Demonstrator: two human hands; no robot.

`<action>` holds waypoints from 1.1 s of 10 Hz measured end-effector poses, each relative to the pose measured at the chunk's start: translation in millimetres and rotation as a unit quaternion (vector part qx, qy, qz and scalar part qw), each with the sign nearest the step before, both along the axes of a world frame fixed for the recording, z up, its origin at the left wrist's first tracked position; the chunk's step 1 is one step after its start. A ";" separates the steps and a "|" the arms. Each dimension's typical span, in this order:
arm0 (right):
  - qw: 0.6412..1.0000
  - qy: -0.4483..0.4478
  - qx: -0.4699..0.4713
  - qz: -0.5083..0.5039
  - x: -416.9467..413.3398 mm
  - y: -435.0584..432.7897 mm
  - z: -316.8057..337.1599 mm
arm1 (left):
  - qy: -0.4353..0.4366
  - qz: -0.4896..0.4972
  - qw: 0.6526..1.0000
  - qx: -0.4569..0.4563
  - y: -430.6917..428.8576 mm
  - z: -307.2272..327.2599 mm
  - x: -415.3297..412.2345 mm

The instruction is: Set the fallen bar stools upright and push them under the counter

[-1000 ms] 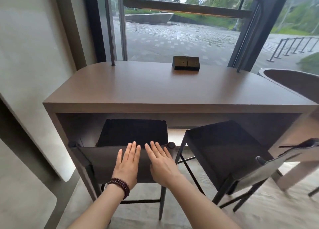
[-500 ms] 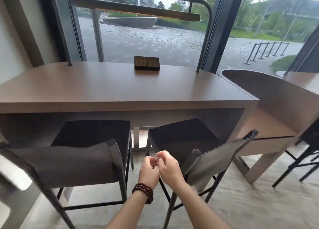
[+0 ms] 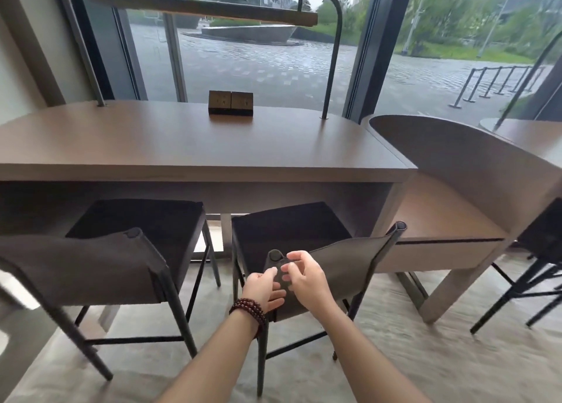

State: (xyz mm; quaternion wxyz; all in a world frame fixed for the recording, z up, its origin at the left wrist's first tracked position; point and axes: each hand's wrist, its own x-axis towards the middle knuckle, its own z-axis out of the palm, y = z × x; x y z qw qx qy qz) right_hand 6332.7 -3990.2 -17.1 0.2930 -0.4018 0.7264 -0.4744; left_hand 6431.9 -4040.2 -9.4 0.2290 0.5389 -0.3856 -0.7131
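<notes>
Two dark grey bar stools stand upright at the brown counter [image 3: 213, 147]. The left stool [image 3: 91, 269] has its seat partly under the counter edge. The right stool [image 3: 343, 266] is turned a little, and its seat [image 3: 289, 226] reaches under the counter. My left hand [image 3: 263, 287] lies on the left end of the right stool's backrest, over the post. My right hand [image 3: 305, 278] is beside it, with bent fingertips touching the near face of the fabric. Neither hand wraps around the backrest.
A dark socket block [image 3: 230, 102] sits at the back of the counter, under a lamp frame [image 3: 330, 68]. A second counter [image 3: 456, 159] adjoins on the right, with another stool's black legs [image 3: 517, 293] beneath it. A wall closes the left side.
My hands left the left stool's backrest, met in the air, and now rest on the right stool's backrest. The view swung right.
</notes>
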 end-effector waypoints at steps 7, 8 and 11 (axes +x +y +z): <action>0.899 -0.377 0.135 -0.175 -178.6 -20.3 -6.4 | -0.047 0.138 0.987 0.066 -33.4 -28.4 -111.3; 0.888 -0.398 0.138 -0.185 -188.5 -27.2 -12.2 | -0.022 0.186 0.980 0.070 -40.2 -24.8 -104.7; 0.836 -0.504 0.050 -0.211 -159.6 -77.9 -23.2 | -0.106 0.178 0.978 -0.019 -121.1 -26.1 -50.9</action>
